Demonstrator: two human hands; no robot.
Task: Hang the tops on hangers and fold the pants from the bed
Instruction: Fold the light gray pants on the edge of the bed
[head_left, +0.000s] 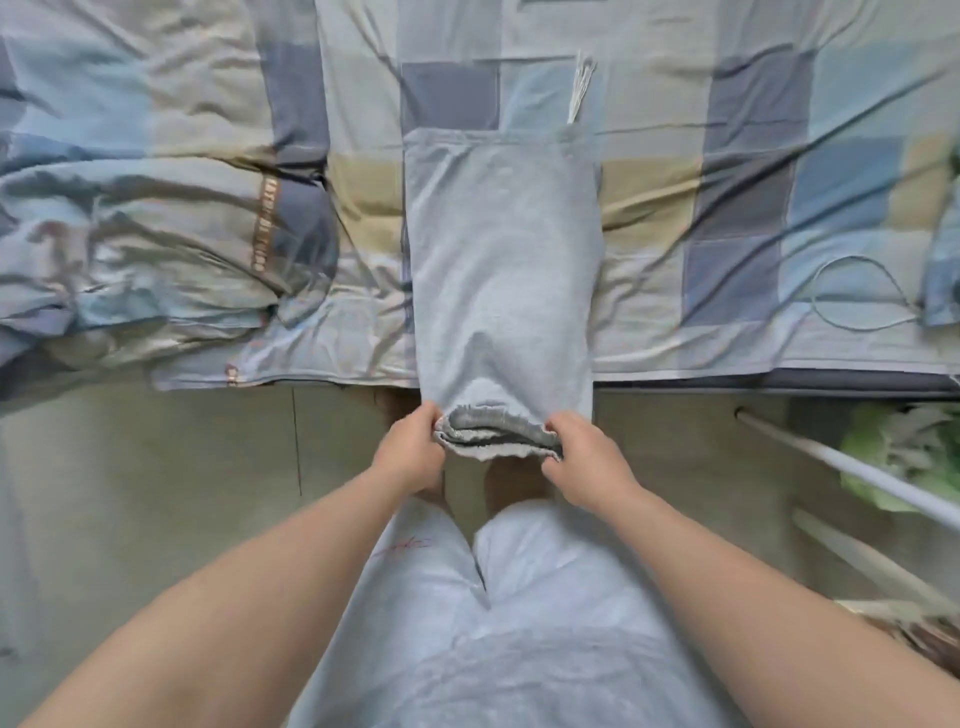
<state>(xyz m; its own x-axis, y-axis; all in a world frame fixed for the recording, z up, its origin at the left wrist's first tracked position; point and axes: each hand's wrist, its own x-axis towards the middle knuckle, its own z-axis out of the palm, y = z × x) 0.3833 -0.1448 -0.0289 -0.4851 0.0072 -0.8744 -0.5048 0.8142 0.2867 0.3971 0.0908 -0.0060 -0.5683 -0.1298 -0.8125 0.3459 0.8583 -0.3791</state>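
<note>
Grey pants (501, 270) on bed (727, 171); left hand (413, 449), right hand (582, 460) fingers pinching gathered near end.

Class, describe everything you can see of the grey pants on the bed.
The grey pants look like soft, light grey jersey. They lie folded in a long narrow strip across the checked bed sheet, their near end hanging past the bed's edge. That end, a gathered band, is pinched by the left hand and right hand. A pale drawstring trails from the far end.
</note>
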